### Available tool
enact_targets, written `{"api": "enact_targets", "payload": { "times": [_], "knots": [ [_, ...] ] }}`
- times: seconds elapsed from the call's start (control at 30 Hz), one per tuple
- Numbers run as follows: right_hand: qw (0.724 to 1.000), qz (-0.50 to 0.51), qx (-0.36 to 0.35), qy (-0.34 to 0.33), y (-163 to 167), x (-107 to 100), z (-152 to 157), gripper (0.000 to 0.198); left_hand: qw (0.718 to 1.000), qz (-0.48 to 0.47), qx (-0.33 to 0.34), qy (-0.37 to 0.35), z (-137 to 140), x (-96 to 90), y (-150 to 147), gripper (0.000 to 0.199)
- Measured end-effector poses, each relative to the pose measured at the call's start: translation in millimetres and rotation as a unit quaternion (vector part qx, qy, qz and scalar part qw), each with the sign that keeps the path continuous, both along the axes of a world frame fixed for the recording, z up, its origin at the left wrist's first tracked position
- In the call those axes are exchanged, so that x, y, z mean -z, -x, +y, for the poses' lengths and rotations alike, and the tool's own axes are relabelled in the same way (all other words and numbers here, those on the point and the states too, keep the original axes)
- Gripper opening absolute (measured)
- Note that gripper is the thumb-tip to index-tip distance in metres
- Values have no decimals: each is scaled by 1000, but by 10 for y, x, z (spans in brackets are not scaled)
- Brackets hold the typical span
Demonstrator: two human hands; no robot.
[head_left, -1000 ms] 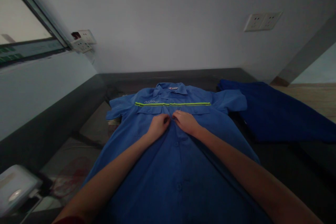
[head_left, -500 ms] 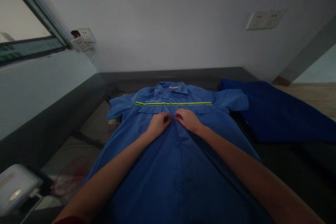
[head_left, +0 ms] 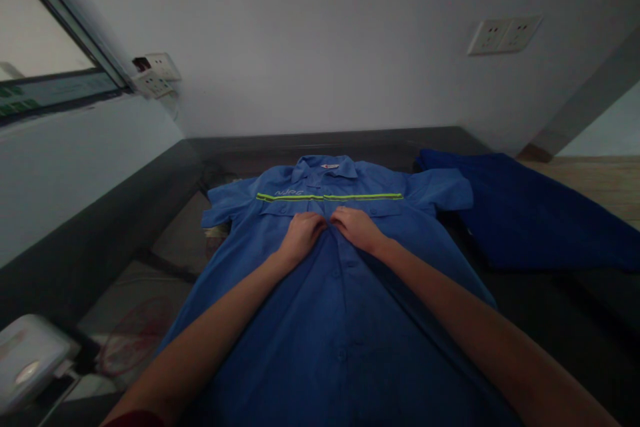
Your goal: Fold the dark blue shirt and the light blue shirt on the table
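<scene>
A blue short-sleeved work shirt [head_left: 295, 300] lies spread front up, collar at the far end, with a yellow-green stripe across the chest. My left hand [head_left: 305, 233] pinches its front placket just below the stripe. Close beside it, fingertips almost meeting, my right hand [head_left: 355, 227] grips the other front edge. The fingertips and any button between them are hidden. Lower buttons show along the placket nearer to me.
Dark blue folded cloth [head_left: 540, 220] lies at the right. A white device [head_left: 35, 360] with a rod stands at the lower left. Sockets [head_left: 505, 35] are on the wall behind, and a dark raised edge [head_left: 320, 141] runs along the back.
The fingers of my left hand have curled in closer, and the gap between thumb and finger no longer shows. Both hands stay at the same spot on the shirt.
</scene>
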State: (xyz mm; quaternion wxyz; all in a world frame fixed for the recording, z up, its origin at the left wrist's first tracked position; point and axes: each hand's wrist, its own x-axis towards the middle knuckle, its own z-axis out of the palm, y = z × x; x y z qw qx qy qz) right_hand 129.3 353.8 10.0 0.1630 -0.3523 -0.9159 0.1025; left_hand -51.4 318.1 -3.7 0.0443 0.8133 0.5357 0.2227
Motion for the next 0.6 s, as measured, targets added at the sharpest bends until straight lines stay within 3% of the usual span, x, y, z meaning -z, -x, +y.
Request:
{"api": "enact_targets", "payload": {
  "times": [0.13,0.3,0.6],
  "knots": [
    [999,-50,-3,-13,28,-12,-12,18,1000,5,4,1,11,45,3,13],
    [992,-119,-7,-44,66,-46,-47,22,996,-70,-24,42,17,79,-5,10],
    [990,-127,12,-59,73,-50,-52,22,986,-92,-33,135,45,-106,-25,25]
  ]
}}
